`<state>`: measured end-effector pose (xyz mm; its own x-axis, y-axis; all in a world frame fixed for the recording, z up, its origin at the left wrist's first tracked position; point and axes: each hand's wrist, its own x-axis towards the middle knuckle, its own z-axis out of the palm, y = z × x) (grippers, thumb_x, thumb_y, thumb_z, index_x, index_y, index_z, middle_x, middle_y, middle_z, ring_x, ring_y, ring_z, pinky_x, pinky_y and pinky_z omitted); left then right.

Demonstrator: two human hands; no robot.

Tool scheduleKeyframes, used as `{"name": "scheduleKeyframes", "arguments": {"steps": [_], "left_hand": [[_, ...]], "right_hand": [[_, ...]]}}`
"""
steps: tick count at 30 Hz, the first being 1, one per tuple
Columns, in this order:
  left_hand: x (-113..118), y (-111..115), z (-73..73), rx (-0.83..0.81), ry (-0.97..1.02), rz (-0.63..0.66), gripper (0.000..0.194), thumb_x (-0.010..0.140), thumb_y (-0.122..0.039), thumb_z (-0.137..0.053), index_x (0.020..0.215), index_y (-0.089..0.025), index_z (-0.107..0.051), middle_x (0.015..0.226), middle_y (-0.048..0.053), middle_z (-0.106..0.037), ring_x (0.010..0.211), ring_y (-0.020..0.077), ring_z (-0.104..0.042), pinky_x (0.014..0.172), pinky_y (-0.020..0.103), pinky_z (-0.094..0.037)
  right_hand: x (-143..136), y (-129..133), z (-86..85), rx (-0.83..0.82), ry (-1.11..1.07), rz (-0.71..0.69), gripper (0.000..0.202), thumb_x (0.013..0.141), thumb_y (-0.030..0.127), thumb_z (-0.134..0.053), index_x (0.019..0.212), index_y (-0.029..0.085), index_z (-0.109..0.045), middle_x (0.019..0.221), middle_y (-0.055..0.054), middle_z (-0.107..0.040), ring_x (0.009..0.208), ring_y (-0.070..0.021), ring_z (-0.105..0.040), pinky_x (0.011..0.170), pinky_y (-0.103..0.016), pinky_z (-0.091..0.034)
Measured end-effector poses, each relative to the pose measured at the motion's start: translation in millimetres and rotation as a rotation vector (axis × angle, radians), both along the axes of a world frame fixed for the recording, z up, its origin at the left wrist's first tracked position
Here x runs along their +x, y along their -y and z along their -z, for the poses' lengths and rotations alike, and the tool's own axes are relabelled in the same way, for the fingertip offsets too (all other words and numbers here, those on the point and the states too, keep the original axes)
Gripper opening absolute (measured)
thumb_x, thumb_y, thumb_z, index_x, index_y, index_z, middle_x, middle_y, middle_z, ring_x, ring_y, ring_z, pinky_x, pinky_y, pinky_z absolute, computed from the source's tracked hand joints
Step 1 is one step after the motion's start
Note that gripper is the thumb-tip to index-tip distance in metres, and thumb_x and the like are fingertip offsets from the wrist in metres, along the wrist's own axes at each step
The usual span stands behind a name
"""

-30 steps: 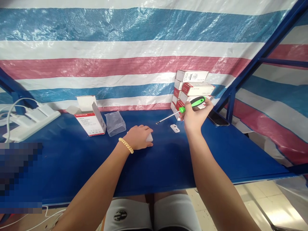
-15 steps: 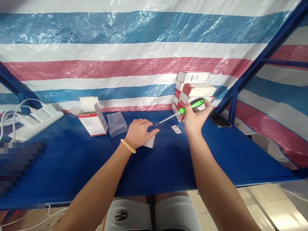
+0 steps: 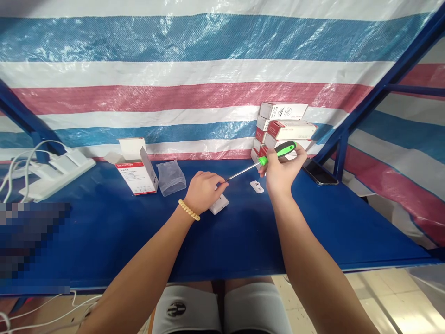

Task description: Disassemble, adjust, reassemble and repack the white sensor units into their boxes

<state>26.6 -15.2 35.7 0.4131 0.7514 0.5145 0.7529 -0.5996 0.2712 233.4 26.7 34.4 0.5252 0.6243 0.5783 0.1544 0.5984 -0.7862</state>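
Note:
My right hand grips a screwdriver by its green and black handle. The metal shaft slants down to the left. At its tip, the thumb and index finger of my left hand are pinched together; whatever is between them is too small to make out. Below that hand, partly covered by it, a small white plastic device lies on the blue table. A little white plate with cut-outs lies flat just left of my right wrist.
An opened detector box stands left, beside a clear plastic bag. Stacked detector boxes rise behind my right hand, with a phone to their right. A white power strip with plugs and cables sits far left.
My left thumb and index finger have closed together at the screwdriver's tip. More of the white device shows under that hand. The right hand keeps its grip; the view has shifted slightly.

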Motion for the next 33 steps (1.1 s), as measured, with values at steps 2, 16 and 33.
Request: {"name": "scheduleKeyframes", "arguments": {"steps": [2,16,33], "left_hand": [[0.0,0.1,-0.5,-0.005,-0.004,0.000,0.021,0.089,-0.032,-0.060,0.075,-0.019,-0.067,0.079,0.002,-0.073,0.075,0.0179,-0.065,0.080,0.036,-0.044],[-0.9,-1.8,0.3,-0.032,-0.016,-0.020,0.026,0.088,-0.034,-0.060,0.068,-0.019,-0.063,0.074,0.001,-0.072,0.069,0.0168,-0.063,0.078,0.035,-0.043],[-1.1,-0.7,-1.6,-0.062,-0.143,-0.073,0.031,0.088,-0.035,-0.061,0.062,-0.018,-0.059,0.065,0.001,-0.065,0.062,0.0155,-0.058,0.072,0.033,-0.040]], "right_hand": [[-0.8,0.3,-0.7,-0.010,-0.009,0.001,0.058,0.079,0.056,-0.065,0.117,0.032,-0.028,0.066,0.008,-0.051,0.031,-0.0111,-0.049,0.025,-0.024,-0.036],[-3.5,6.8,-3.7,-0.019,-0.011,-0.034,0.066,0.077,0.057,-0.067,0.123,0.034,-0.027,0.070,0.006,-0.055,0.033,-0.0130,-0.052,0.029,-0.026,-0.040],[-13.1,24.9,-18.2,-0.021,0.040,-0.168,0.070,0.074,0.049,-0.071,0.126,0.037,-0.025,0.079,0.003,-0.062,0.044,-0.0166,-0.062,0.035,-0.029,-0.046]]}}
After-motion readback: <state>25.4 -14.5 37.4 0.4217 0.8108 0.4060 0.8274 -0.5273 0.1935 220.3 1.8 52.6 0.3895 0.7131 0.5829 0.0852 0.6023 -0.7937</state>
